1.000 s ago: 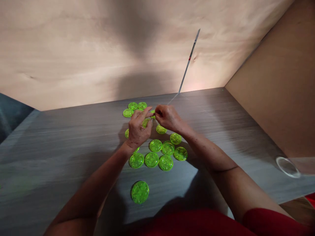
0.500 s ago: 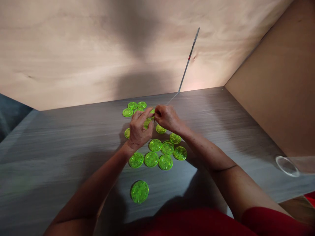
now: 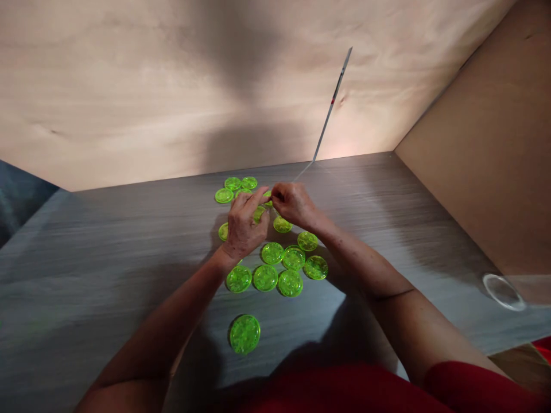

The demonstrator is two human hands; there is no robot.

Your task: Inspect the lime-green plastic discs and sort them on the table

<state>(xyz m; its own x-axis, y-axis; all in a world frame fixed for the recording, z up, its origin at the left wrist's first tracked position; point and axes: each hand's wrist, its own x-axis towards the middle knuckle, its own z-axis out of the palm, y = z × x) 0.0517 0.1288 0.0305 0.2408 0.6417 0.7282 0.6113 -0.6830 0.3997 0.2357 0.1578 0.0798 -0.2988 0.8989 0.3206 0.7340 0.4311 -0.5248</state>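
Observation:
My left hand (image 3: 247, 222) is bent over the far part of a spread of translucent bright-green discs. Its thumb and forefinger come close together beside my right hand; what they pinch is too small or hidden to make out. My right hand (image 3: 295, 203) is closed in a fist, its fingertips against the left forefinger, and its contents are hidden. A green disc (image 3: 259, 214) shows partly behind the left fingers. Nearer me lie several more, among them a disc (image 3: 265, 278) in a front row and a lone disc (image 3: 244, 334) close to my body.
A grey wood-grain table (image 3: 163, 215) meets a pale wooden back wall (image 3: 142, 115) and a right side panel (image 3: 482, 149). A thin strip (image 3: 325, 127) leans on the back wall. At right lies a clear container, its round rim (image 3: 503, 292) facing me.
Both hands stay nearly in place, with only a slight shift of the fingers. The discs lie as before; the view has shifted very slightly.

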